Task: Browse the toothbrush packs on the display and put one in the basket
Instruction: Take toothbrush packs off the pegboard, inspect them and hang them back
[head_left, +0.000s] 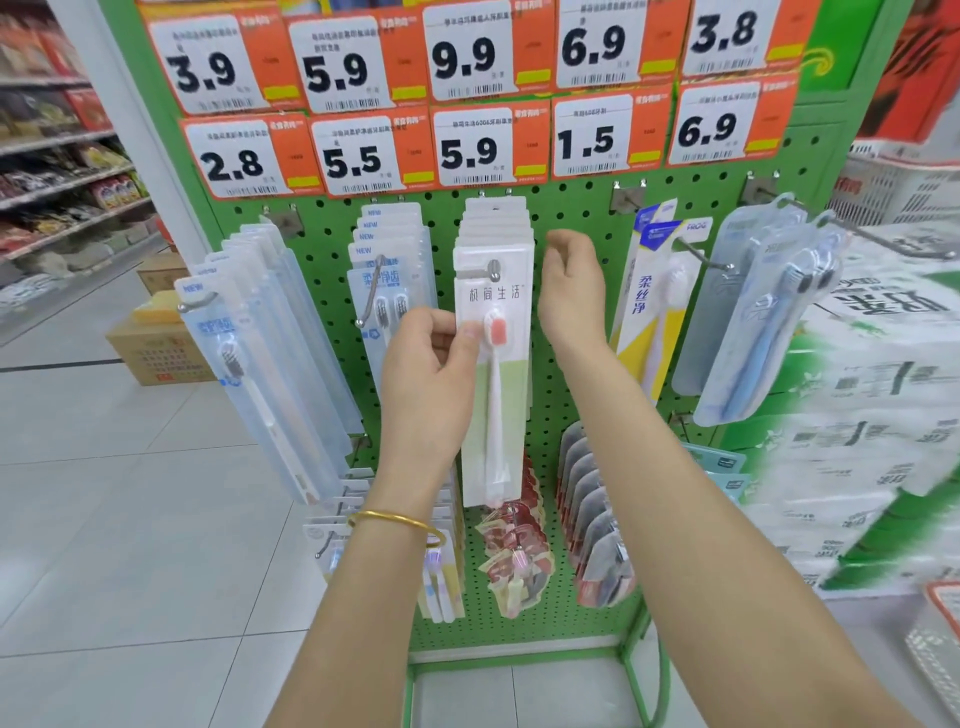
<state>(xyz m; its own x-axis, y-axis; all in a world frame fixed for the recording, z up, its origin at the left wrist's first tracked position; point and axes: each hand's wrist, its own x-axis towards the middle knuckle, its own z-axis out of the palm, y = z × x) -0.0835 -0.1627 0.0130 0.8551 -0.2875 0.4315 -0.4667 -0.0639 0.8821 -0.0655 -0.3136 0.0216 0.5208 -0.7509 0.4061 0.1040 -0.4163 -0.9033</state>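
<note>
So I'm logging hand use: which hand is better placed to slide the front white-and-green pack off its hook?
Left, probably. The left hand pinches the pack at its edge below the hook; the right hand hovers beside it, loosely curled, holding nothing.

Your left grip (431, 371) pinches the front white toothbrush pack (506, 410); your right grip (571, 296) hovers loosely curled just beside that pack.
</note>
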